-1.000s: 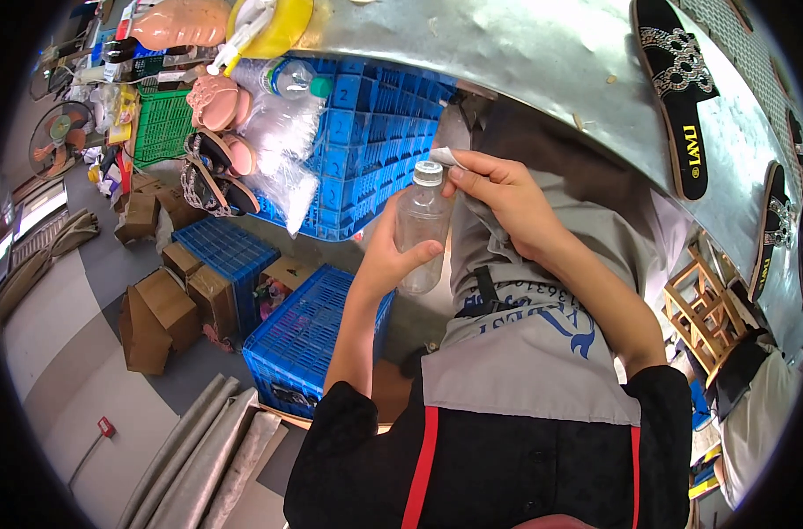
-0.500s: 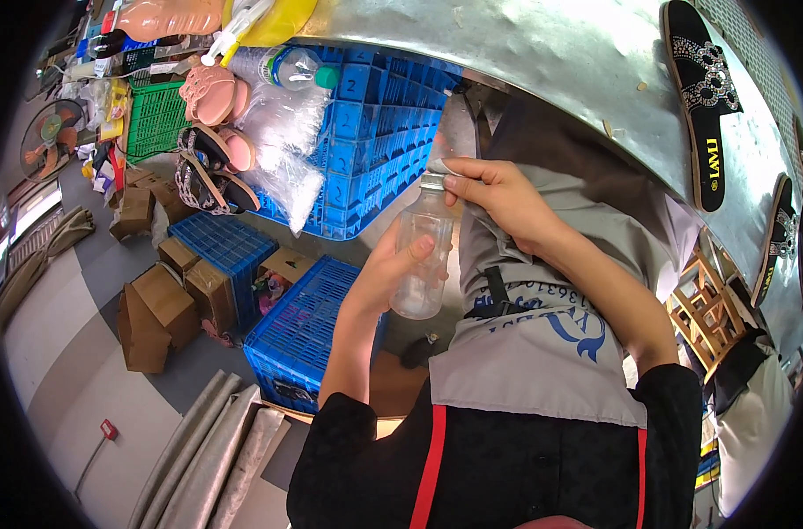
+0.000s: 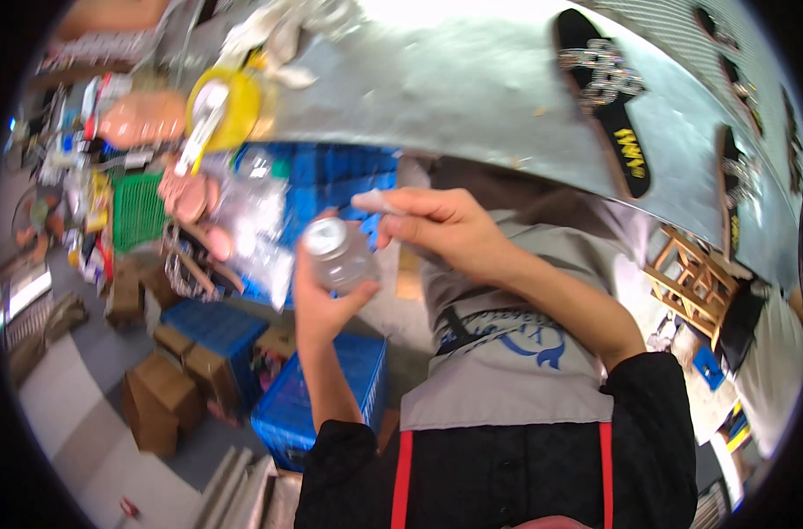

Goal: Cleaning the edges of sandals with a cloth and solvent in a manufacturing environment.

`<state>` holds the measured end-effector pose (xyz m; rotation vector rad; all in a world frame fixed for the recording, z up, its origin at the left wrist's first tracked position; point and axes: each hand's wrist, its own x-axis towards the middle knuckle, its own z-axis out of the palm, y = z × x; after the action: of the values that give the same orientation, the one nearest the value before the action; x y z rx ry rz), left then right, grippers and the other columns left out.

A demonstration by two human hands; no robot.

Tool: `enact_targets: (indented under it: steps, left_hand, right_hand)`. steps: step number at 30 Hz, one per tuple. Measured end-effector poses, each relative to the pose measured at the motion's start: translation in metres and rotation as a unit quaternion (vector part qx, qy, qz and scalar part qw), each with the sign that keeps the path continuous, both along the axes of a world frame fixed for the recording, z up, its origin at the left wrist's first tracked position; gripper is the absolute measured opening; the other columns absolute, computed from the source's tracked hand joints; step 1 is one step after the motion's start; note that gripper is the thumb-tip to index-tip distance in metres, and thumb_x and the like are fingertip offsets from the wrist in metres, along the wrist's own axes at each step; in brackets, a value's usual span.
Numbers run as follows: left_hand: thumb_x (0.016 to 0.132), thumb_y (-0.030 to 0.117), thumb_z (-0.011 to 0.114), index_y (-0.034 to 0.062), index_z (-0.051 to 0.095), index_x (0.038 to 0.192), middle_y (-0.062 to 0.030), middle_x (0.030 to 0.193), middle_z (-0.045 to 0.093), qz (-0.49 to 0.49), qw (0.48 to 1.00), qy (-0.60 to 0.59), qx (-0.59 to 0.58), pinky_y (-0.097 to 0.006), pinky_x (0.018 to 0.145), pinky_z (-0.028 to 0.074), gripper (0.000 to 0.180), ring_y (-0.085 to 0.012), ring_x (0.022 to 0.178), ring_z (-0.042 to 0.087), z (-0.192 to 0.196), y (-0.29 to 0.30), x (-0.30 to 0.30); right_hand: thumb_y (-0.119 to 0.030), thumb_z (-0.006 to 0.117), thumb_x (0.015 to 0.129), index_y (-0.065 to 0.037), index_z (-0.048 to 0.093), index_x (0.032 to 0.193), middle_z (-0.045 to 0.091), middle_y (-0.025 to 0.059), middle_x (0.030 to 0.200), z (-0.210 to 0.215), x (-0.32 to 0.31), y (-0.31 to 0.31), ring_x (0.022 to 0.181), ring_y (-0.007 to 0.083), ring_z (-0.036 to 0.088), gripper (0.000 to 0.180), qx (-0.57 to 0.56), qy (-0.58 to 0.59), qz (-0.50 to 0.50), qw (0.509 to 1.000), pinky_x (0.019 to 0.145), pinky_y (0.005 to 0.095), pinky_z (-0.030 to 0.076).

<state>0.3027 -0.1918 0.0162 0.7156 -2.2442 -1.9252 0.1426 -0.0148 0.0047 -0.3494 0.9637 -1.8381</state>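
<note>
Gripping a clear bottle [image 3: 344, 267] by its body, the left hand [image 3: 319, 304] holds it left of the scene's middle; the right hand [image 3: 446, 227], near but apart from it, pinches a pale scrap [image 3: 373, 201]. On the far side, a black sandal [image 3: 602, 104] lies on a metal table [image 3: 437, 97], right of a blue crate [image 3: 340, 172].

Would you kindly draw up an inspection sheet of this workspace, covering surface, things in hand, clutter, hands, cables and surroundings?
Surface: metal tabletop, bearing black sandals with sparkling straps.
Things in hand: clear bottle with a whitish top; pale piece, cloth-like, blurred.
Clutter: yellow roll and clear plastic bag, both toward the left.
Hands: left hand grips the bottle; right hand pinches the pale piece.
Cables: none clearly made out.
Surroundings: green basket, cardboard boxes, blue crate.
</note>
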Motion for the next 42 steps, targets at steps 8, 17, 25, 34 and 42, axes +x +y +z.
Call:
enact_targets:
  steps: [8,17,25,34,42]
  left_hand:
    - [0.078,0.040,0.093,-0.0009,0.038,0.154,-0.0203,0.143,0.057,0.093,0.924,0.365,-0.063,-0.047,0.114,0.047,0.103,-0.0324,0.132,0.057,-0.013,-0.031,-0.151]
    - [0.093,0.024,0.078,-0.0029,0.040,0.153,-0.0214,0.152,0.049,0.088,0.897,0.248,-0.357,-0.046,0.116,0.042,0.076,-0.0305,0.135,0.051,-0.022,-0.043,-0.121]
    - [0.086,0.001,0.062,0.0087,0.078,0.112,-0.0150,0.131,0.066,-0.094,0.835,0.325,-0.435,-0.053,0.113,0.041,0.031,-0.0420,0.134,0.055,0.037,0.140,-0.187]
    - [0.104,0.033,0.057,0.0102,0.063,0.140,-0.0099,0.144,0.062,-0.241,0.799,0.251,-0.491,-0.060,0.120,0.030,0.042,-0.0329,0.143,0.048,-0.020,0.170,-0.316]
    - [0.103,0.028,0.057,0.0115,0.063,0.138,-0.0082,0.139,0.064,-0.198,0.785,0.281,-0.516,-0.061,0.118,0.031,0.039,-0.0316,0.140,0.050,-0.032,0.178,-0.322]
  right_hand:
    - [-0.002,0.061,0.104,-0.002,0.065,0.143,0.069,0.0052,0.102,0.039,-0.012,0.106,0.093,0.0102,0.064,0.039,0.106,0.246,-0.142,0.953,0.080,0.0249,0.047]
    - [0.001,0.058,0.104,-0.001,0.067,0.138,0.069,0.0111,0.097,0.036,-0.036,0.224,0.089,0.0186,0.069,0.035,0.371,0.411,-0.312,0.772,0.080,0.0290,0.052]
    - [-0.002,0.067,0.080,-0.010,0.067,0.130,0.062,0.0061,0.093,0.036,-0.080,0.210,0.077,0.0267,0.070,0.051,0.521,0.689,-0.171,0.474,0.063,0.0407,0.056]
    - [-0.001,0.060,0.085,-0.015,0.067,0.131,0.061,0.0075,0.093,0.037,-0.084,0.218,0.078,0.0302,0.069,0.049,0.497,0.683,-0.125,0.520,0.064,0.0432,0.054]
    - [-0.002,0.060,0.085,-0.016,0.068,0.130,0.060,0.0077,0.090,0.041,-0.093,0.218,0.076,0.0306,0.069,0.048,0.509,0.661,-0.098,0.542,0.062,0.0426,0.054]
